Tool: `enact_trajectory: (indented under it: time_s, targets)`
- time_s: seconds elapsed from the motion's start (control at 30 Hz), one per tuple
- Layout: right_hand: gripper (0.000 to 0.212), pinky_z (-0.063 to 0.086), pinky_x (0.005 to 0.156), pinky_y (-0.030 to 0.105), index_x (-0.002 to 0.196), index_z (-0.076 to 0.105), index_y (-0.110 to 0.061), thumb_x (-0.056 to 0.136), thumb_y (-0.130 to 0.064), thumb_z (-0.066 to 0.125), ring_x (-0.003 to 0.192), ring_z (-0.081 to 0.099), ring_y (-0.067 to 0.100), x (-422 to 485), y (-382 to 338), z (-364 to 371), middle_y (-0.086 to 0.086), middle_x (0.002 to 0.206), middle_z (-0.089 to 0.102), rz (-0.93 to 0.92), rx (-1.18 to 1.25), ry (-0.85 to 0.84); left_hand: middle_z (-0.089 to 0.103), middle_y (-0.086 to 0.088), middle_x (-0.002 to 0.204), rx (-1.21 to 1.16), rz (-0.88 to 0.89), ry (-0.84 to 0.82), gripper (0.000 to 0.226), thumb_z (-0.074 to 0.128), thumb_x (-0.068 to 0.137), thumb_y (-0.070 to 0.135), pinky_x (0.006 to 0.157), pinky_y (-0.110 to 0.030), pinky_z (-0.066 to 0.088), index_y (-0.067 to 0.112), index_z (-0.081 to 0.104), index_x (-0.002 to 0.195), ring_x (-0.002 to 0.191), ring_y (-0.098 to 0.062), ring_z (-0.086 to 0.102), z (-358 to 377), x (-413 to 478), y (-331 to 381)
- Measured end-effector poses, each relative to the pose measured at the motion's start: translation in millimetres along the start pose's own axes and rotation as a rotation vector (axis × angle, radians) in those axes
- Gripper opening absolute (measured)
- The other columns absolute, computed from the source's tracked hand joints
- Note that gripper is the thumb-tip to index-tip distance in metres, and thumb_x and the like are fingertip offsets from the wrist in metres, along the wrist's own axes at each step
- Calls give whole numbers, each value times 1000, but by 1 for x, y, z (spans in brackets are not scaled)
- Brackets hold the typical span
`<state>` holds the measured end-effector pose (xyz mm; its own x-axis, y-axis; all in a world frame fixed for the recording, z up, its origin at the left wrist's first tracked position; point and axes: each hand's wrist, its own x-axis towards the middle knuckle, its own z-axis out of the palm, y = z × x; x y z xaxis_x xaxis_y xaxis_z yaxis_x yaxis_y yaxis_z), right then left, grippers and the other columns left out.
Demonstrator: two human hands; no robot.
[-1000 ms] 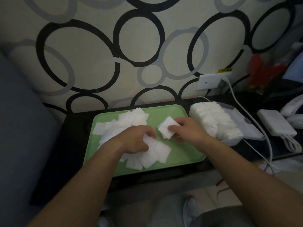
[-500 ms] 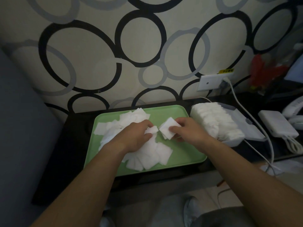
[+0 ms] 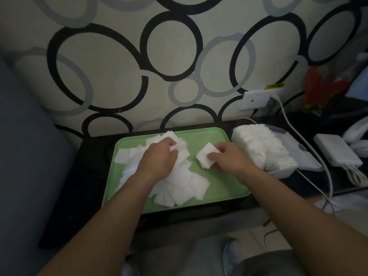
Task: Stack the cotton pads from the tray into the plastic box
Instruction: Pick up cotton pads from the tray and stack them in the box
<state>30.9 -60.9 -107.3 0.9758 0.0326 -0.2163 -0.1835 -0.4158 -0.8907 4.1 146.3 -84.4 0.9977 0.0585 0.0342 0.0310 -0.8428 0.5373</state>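
Observation:
A green tray [image 3: 219,188] lies on the dark table with a loose heap of white square cotton pads [image 3: 179,188] spread over its left and middle. My left hand [image 3: 159,160] rests on the heap and pinches one pad at its fingertips near the tray's far side. My right hand [image 3: 229,158] holds a small stack of pads [image 3: 206,157] just above the tray's right half. The plastic box [image 3: 294,158] stands right of the tray, packed with a long row of pads [image 3: 258,144], its lid open to the right.
A white power bank [image 3: 336,150] with cables lies right of the box. A white cord [image 3: 310,148] runs from the wall socket [image 3: 256,99] past the box to the table's front edge. A grey cushion [image 3: 29,156] borders the left side.
My left hand moved from the near part of the heap toward the tray's far side and picked up a pad. My right hand stayed with its stack.

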Motion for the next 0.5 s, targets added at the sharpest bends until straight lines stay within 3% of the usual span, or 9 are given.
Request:
enact_trajectory:
  time_s: [0.07, 0.2, 0.27, 0.5]
  targets:
    - [10, 57, 70, 38, 95, 70, -7, 88, -14, 68, 72, 67, 23, -1, -1, 0, 14, 91, 72, -4, 36, -14, 71, -4, 103, -252, -19, 32, 20, 57, 97, 24, 77, -34, 51, 16, 67, 112, 91, -24, 65, -5, -1, 5]
    - [14, 59, 73, 33, 102, 70, -3, 88, -8, 70, 75, 68, 21, -6, -9, 2, 15, 94, 72, -9, 270, -113, 75, 5, 94, -758, -93, -151, 12, 66, 95, 22, 72, -30, 53, 22, 73, 104, 88, -13, 68, -14, -13, 17]
    - [21, 61, 72, 30, 107, 69, -1, 87, -6, 71, 82, 70, 24, -10, -13, 3, 16, 99, 73, -27, 341, -163, 75, 11, 89, -801, -98, -170, 12, 70, 92, 23, 71, -28, 49, 25, 75, 103, 82, -10, 66, -13, -14, 16]
    - [21, 59, 86, 42, 108, 71, -2, 88, 0, 67, 89, 70, 28, -13, -19, 10, 21, 103, 72, -98, 378, -270, 70, 9, 74, -750, -73, -84, 12, 80, 83, 11, 50, -7, 41, 17, 72, 90, 56, 7, 58, -10, -14, 17]
